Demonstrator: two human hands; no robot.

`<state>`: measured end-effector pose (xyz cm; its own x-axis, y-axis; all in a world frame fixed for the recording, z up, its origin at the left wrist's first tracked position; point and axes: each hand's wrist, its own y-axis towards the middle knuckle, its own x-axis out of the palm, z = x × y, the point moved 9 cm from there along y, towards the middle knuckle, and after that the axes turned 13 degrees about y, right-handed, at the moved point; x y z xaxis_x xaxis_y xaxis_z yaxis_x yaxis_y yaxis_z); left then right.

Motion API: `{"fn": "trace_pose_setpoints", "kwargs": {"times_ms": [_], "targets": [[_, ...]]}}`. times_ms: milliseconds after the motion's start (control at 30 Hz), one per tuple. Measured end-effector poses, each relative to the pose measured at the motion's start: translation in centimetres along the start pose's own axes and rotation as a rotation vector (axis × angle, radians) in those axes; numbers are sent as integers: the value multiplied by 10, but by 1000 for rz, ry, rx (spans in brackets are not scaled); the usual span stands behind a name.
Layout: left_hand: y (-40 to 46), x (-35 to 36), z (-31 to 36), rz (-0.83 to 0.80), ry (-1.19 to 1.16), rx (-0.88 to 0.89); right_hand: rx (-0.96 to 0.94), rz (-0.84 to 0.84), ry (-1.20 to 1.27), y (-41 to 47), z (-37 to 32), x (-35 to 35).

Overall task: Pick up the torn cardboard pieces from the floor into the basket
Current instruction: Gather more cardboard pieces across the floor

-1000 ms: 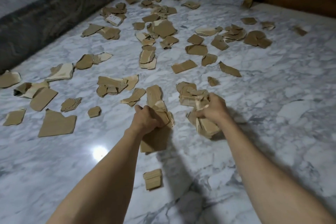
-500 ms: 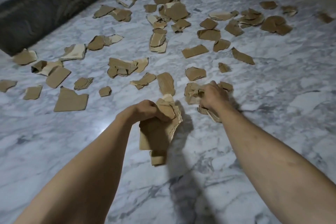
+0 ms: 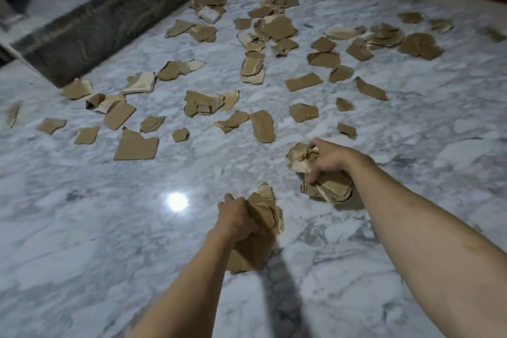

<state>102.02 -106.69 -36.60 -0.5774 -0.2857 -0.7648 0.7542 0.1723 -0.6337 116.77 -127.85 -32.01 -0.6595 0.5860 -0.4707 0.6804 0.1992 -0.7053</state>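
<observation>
**Both hands full, basket out of sight**

The left hand (image 3: 237,218) clenched a wad of cardboard (image 3: 260,230); the right hand (image 3: 327,158) gripped a second bundle (image 3: 326,186) low over the marble floor (image 3: 82,228). The nearest loose piece (image 3: 262,126) lay just beyond the right hand, its long axis pointing away from the person, closer to the right hand than the left. Many scraps remained toward the floor's far edge.

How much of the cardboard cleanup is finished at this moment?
Done: white marble floor nearest the camera shows no scraps. In hand: left hand and right hand each grip bunched brown cardboard pieces. Left: many scattered torn pieces; no basket visible.
</observation>
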Motion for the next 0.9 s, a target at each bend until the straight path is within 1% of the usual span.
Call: {"fn": "trace_pose_setpoints", "kwargs": {"times_ms": [100,200,267,367,433,500,567,700,900], "targets": [[-3,1,3,49,11,-86,6,54,-100,2,7,5],[-6,0,5,62,-14,-127,18,123,-341,4,16,13],[-3,0,3,27,-32,-123,13,190,-458,2,16,14],[6,0,-1,-88,-100,-118,-42,236,-513,4,14,13],[16,-3,-1,-143,-164,-105,-83,219,-483,7,16,10],[26,-12,4,-150,-213,-80,-109,216,-470,6,19,8],[36,-21,10,-129,-259,-64,-115,236,-450,6,23,8],[49,-35,24,-81,-343,-49,-71,256,-177,3,36,6],[67,-55,31,0,-533,-3,-88,219,-22,8,45,5]]}}
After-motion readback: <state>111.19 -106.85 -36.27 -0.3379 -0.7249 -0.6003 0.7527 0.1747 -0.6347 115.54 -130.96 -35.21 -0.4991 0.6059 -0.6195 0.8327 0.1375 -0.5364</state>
